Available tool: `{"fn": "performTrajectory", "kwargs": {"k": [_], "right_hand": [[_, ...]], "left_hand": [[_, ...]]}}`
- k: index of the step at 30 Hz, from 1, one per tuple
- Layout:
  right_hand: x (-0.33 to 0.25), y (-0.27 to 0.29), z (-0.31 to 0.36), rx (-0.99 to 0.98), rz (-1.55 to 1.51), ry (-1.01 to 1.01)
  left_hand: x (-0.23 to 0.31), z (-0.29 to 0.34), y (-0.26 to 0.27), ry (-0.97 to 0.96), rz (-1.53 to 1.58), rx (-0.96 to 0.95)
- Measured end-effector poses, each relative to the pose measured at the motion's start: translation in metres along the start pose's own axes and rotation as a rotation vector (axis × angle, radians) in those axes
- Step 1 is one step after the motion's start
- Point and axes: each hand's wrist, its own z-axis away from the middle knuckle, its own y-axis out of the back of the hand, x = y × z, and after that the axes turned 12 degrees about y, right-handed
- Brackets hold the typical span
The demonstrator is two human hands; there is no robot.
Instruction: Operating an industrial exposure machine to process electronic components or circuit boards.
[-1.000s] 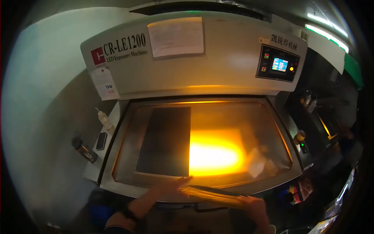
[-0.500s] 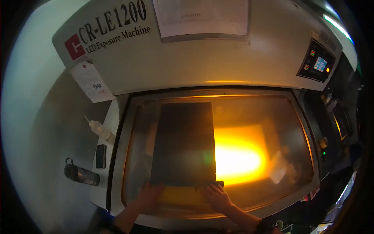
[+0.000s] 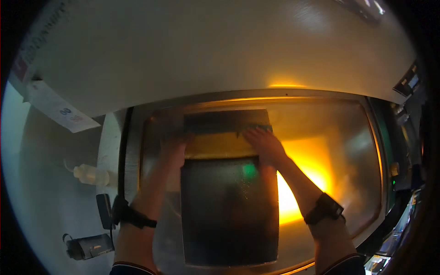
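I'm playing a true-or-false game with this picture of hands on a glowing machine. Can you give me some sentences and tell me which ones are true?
1. Both hands reach onto the glass bed. True.
2. The right hand holds a bottle. False: it lies flat at the far end of the dark sheet.
3. The glow under the glass is orange-yellow. True.
4. The left hand wears a thick glove. False: it is bare, with a dark wristband.
5. A small white bottle is left of the glass. True.
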Motion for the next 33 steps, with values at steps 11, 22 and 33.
{"fn": "performTrajectory", "kwargs": {"k": [11,22,33], "right_hand": [[0.062,-0.016,-0.068,0.148,-0.047,-0.088],[-0.212,0.032,0.249,-0.154,-0.037,0.228],[-0.176,0.022,0.213,0.048,-0.117,0.084]], "left_hand": [[0.0,-0.085,0.019,0.087,0.008,-0.025],[0.026,0.324,-0.02,-0.137,-0.22,-0.436],[0.049,0.279,-0.02,-0.002,-0.333,-0.161]]}}
